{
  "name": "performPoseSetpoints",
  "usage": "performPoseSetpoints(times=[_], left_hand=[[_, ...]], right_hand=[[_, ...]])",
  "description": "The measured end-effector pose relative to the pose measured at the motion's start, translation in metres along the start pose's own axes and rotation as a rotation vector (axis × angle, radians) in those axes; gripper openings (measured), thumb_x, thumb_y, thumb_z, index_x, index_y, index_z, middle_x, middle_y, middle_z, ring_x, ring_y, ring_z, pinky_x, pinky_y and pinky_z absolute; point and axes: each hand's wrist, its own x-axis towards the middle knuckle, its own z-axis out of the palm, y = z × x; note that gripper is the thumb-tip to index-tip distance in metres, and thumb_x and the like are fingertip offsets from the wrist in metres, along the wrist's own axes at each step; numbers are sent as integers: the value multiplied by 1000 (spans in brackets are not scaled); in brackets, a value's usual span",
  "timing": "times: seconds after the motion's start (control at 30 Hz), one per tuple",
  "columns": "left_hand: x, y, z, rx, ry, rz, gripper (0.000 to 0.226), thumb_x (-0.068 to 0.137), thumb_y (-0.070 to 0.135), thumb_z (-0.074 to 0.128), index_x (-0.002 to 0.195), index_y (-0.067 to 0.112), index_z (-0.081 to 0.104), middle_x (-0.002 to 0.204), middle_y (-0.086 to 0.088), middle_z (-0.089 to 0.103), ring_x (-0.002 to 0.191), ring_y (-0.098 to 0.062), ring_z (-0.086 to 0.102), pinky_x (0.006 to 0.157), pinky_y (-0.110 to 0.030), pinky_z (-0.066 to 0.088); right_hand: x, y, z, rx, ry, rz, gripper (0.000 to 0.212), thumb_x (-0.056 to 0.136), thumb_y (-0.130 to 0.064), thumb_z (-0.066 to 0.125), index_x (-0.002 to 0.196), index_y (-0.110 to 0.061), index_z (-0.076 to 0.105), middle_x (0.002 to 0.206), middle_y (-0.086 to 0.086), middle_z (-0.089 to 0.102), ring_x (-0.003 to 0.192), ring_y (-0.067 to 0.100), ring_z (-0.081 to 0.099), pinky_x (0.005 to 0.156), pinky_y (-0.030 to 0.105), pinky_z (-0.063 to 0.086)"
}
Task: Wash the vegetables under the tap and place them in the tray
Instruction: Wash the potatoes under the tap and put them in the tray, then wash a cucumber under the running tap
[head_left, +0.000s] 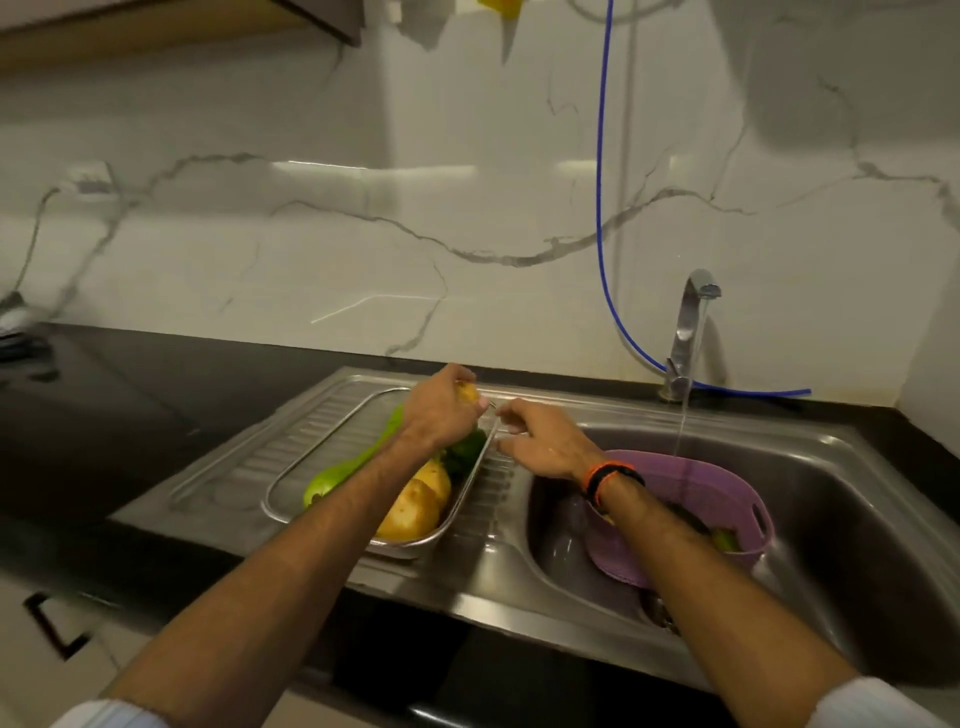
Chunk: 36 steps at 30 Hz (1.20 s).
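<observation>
A steel tray (291, 470) lies on the ribbed drainboard left of the sink. In it are two yellow potatoes (413, 512), a long green gourd (332, 475) and a dark green vegetable (465, 452). My left hand (436, 410) hovers over the tray's far end and grips a small yellow potato (467, 392). My right hand (540, 441) sits just right of the tray rim with its fingers relaxed, holding nothing. A purple basket (727, 493) stands in the sink basin with a green vegetable (724, 540) inside. Water runs from the tap (691, 322) into the basket.
A blue hose (600, 208) hangs down the marble wall and runs behind the tap. Black countertop (130, 415) extends to the left. The sink basin (857, 545) is open to the right of the basket. A drawer handle (52, 623) shows at lower left.
</observation>
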Motion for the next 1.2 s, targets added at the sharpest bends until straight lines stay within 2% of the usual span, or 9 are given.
performPoseSetpoints(times=[0.2,0.3,0.4,0.53,0.73,0.83,0.97,1.13,1.2], left_hand=[[-4,-25,-10,-10,-23,-17,53,97,40,60,143,17,47,142,-10,54,129,-26,51,107,-42,45],[0,-30,-13,18,-70,-35,62,99,51,51,148,15,42,147,-11,50,134,-28,48,109,-43,42],[1,-37,-17,91,-121,-38,49,97,39,60,139,15,53,137,-9,60,124,-23,56,98,-32,44],[-6,-45,-15,214,-172,21,47,90,27,72,136,23,59,135,-2,60,123,-18,55,89,-22,39],[-1,-39,-8,278,-147,47,62,88,33,73,144,20,50,142,-4,57,129,-22,53,103,-32,42],[3,-26,-2,276,-95,87,57,89,34,72,141,20,52,141,-4,56,130,-23,51,107,-36,42],[12,3,26,210,-36,214,46,89,31,72,131,17,60,136,-3,60,127,-21,52,108,-33,39],[13,33,87,145,-133,268,43,89,29,72,129,16,61,135,-4,61,128,-21,52,106,-27,37],[11,40,111,132,-215,253,45,89,28,73,130,15,60,134,-3,61,125,-20,55,101,-25,39]], right_hand=[[-4,-13,19,-56,-17,-16,47,92,-22,62,136,-13,50,135,9,57,124,25,53,105,36,44],[-3,-9,22,9,1,8,48,91,-20,63,136,-15,49,135,7,57,124,22,54,104,34,44],[-3,-5,23,75,3,26,50,89,-16,65,136,-15,48,136,4,56,124,18,53,103,29,44],[-3,-3,25,86,1,36,53,87,-7,62,137,-16,47,137,5,55,126,19,51,107,35,43],[-5,5,17,152,40,61,53,85,1,60,135,-12,48,130,4,58,118,15,55,98,22,45],[-7,20,0,182,94,101,48,84,0,61,129,-13,52,122,2,60,111,16,59,100,27,48],[-18,54,-33,205,145,169,45,83,-2,64,125,-17,54,113,1,63,108,20,62,99,37,51],[-47,94,-70,127,181,285,44,87,-4,65,128,-11,52,106,1,63,104,20,63,98,33,51],[-58,113,-77,82,174,339,43,87,-4,64,129,-10,53,112,4,63,104,20,62,96,30,50]])
